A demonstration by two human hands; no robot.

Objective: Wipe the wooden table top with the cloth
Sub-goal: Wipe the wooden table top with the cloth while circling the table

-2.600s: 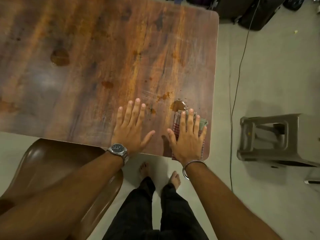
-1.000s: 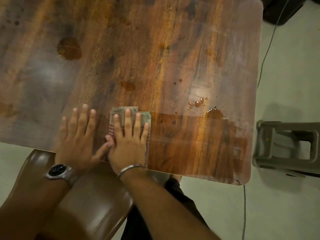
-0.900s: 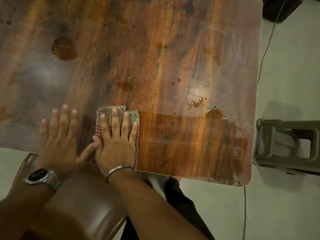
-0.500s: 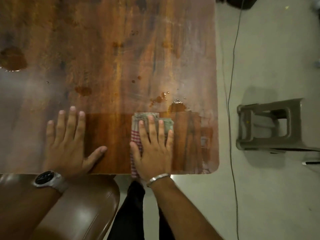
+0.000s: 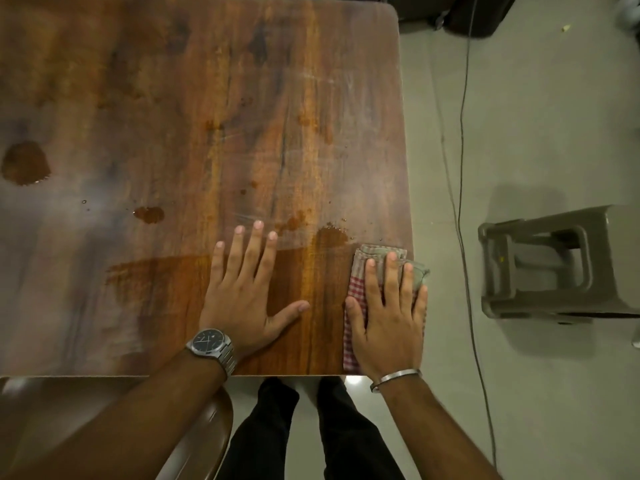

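The wooden table top (image 5: 242, 116) fills the upper left of the view, dusty and marked with brown spills. A folded red-checked and grey cloth (image 5: 375, 268) lies at the table's near right corner. My right hand (image 5: 389, 317) presses flat on the cloth, fingers spread, covering most of it. My left hand (image 5: 244, 292) rests flat and empty on the wood to the left of the cloth, a watch on its wrist. A darker, shiny wiped band (image 5: 166, 282) runs along the near edge. A brown puddle (image 5: 330, 235) sits just beyond the cloth.
A larger brown spill (image 5: 24, 162) and a smaller one (image 5: 149, 214) lie at the far left. A brown chair (image 5: 194, 431) stands below the near edge, by my legs. A grey plastic stool (image 5: 554, 261) and a black cable (image 5: 462, 168) are on the floor to the right.
My right hand has slid the cloth rightward along the near edge to the table's right corner. My left hand has also shifted right, onto the wiped band.
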